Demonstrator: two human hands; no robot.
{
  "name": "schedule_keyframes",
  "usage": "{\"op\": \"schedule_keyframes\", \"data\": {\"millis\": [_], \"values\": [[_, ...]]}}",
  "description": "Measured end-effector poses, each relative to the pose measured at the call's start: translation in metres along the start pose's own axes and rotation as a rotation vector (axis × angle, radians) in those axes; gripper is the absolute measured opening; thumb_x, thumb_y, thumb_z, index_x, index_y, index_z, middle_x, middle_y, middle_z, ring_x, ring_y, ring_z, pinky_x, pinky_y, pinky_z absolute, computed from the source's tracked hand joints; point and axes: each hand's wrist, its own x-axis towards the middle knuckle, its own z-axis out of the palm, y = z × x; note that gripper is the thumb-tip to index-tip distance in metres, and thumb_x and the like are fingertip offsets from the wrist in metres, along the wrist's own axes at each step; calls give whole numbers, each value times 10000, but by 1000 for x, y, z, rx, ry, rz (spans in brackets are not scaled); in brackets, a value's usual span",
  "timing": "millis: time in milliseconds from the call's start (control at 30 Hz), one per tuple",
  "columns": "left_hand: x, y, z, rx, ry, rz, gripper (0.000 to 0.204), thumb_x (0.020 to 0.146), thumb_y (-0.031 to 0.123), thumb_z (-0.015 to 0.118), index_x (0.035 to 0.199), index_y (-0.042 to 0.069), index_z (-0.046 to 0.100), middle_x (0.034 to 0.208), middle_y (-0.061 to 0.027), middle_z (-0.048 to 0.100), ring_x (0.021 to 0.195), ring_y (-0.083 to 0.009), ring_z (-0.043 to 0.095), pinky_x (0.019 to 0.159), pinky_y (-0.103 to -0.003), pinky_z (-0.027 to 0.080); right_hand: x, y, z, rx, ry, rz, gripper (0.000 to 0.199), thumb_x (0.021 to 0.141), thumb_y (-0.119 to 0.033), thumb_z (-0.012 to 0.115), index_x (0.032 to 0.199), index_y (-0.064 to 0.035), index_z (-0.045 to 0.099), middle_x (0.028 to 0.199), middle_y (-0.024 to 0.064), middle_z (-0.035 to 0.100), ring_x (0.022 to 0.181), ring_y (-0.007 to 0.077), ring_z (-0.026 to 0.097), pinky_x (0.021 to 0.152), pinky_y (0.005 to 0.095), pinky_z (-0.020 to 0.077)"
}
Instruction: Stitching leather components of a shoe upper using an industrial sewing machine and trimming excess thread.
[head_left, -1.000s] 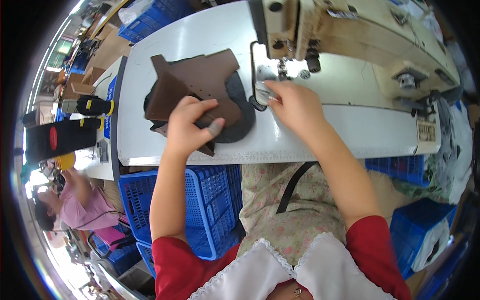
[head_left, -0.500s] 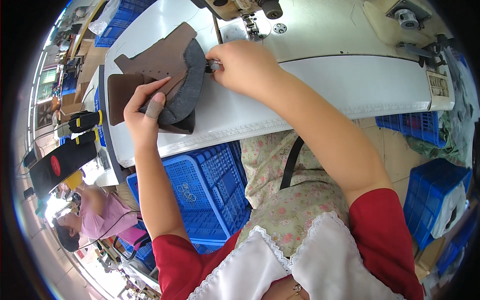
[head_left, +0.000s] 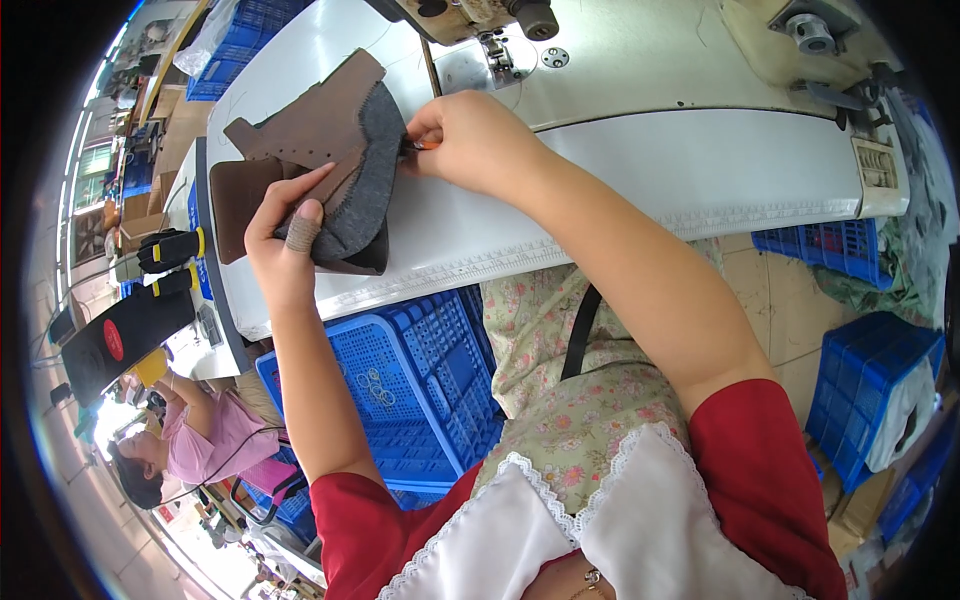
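Note:
My left hand [head_left: 284,240] is closed on a brown leather shoe upper [head_left: 318,118] with a row of small holes. A wrap covers part of its thumb, which presses on the dark grey fabric lining [head_left: 372,185] with its stitched, wavy edge. Another brown flap [head_left: 236,205] sticks out beneath, toward the left. At the lining's right edge, my right hand [head_left: 478,136] pinches a small tool [head_left: 427,145] with an orange part. Its dark tip touches or nearly touches the edge; the rest is hidden in my fingers.
A sewing machine [head_left: 497,62] stands at the table's far side, right of the upper. The white table [head_left: 660,165] has a ruler strip along its near edge. Blue crates [head_left: 425,370] stand below and at right. A person in pink [head_left: 215,440] sits at left.
My right hand has shifted slightly left and down along the lining's edge, and the tool has turned to show orange. The upper has tilted slightly in my left hand.

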Motion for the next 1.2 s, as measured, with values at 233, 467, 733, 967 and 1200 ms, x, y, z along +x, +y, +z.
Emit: {"op": "schedule_keyframes", "data": {"millis": [233, 467, 733, 967, 1200], "values": [[-3, -1, -7, -19, 3, 63, 461, 814, 366, 718, 1060, -23, 724, 938, -37, 617, 913, -144, 558, 880, -271, 398, -3, 5, -8, -304, 166, -60, 308, 784, -218, 740, 1038, -46, 708, 854, 129, 709, 806, 273, 689, 718, 379, 537], [-11, -6, -14, -30, -5, 97, 569, 794, 469, 721, 1055, -36, 725, 926, -56, 603, 901, -167, 548, 864, -279, 389, 21, 3, 7, -549, 379, -191, 150, 859, -175, 636, 955, -62, 624, 813, 128, 674, 777, 325, 674, 665, 450, 517], [-8, -3, -8, 15, -2, 124, 591, 802, 498, 676, 1030, -45, 724, 921, -79, 601, 898, -181, 548, 854, -297, 396, 13, 9, -8, -549, 296, -211, 153, 860, -183, 625, 986, -98, 642, 788, 137, 667, 768, 337, 665, 673, 458, 512], [-21, 2, -6, 188, 80, 68, 453, 864, 365, 653, 1098, -19, 711, 974, -70, 616, 926, -179, 558, 897, -297, 406, -146, 4, -144, -581, 405, -146, 291, 800, -102, 689, 1087, -85, 643, 878, 123, 685, 804, 306, 666, 699, 441, 500], [-20, 25, 10, 141, 35, -61, 422, 928, 304, 610, 1191, -24, 656, 1243, -134, 648, 1184, -231, 567, 1081, -361, 354, -243, 70, -372, -1316, 624, 161, 331, 819, -55, 655, 1143, -100, 602, 996, 102, 701, 996, 285, 655, 924, 430, 448]]}}
